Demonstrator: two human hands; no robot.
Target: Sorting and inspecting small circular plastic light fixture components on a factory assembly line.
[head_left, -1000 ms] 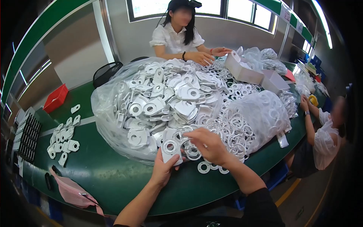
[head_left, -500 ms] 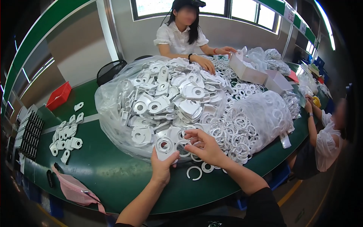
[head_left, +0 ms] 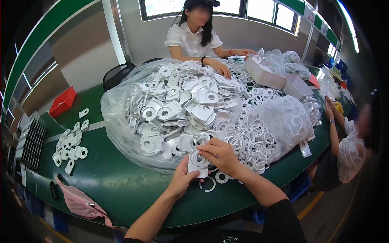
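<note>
My left hand (head_left: 179,181) grips a white plastic plate (head_left: 197,171) with a round hole, its thumb across the lower part. My right hand (head_left: 223,158) is closed, its thumb and fingertips pinching a thin white ring (head_left: 198,156) over the plate's round opening. Fingers partly cover the ring, so I cannot tell how it sits. Just beyond is a big heap of similar white plates (head_left: 174,101) in a clear plastic bag (head_left: 115,117). Loose white rings (head_left: 247,143) are piled to the right. An open ring (head_left: 208,185) and a flat washer (head_left: 221,177) lie beside my hands.
Several white plates (head_left: 69,141) lie at left on the green table (head_left: 133,194), near a red tray (head_left: 63,102), black racks (head_left: 30,143) and a pink pouch (head_left: 81,202). Opposite, a co-worker (head_left: 194,40) reaches into the heap; another person (head_left: 350,141) works at right. White boxes (head_left: 265,77) stand behind.
My left hand has carried the plate rightward and slightly nearer to me. My right fingers have closed from a spread pose and brought the ring over the plate.
</note>
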